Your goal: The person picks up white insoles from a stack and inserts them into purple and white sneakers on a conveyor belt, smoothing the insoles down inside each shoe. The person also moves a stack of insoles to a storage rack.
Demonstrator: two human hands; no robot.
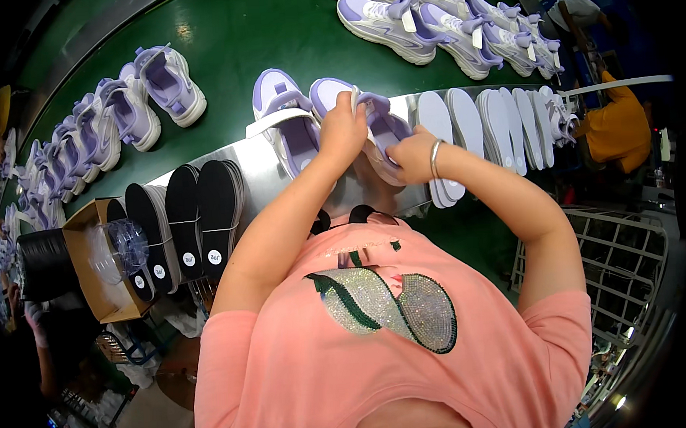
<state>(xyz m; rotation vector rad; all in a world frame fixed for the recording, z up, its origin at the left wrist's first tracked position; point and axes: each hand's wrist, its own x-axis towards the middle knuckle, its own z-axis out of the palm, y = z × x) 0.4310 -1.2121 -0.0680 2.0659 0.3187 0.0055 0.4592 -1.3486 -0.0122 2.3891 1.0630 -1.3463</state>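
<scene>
Lilac sneaker (385, 128) gripped between both hands (378, 140)

1. Single head view, worn fisheye, looks steeply down over the person's chest.
2. Faces forward across the steel table (253, 168) to the green conveyor (236, 35).
3. Close range; straight edges bend near the rim.

Light: bright overhead, pretty even around the fingers (351, 106)
Glare: white hotspot on the green belt (228, 35) up-left of the fingers, sheen on the metal ledge (261, 172) just under them
Shadows: soft, short
Edges: heavy fisheye bend, black corners
Focus: sharp at the fingers, mushy far left
</scene>
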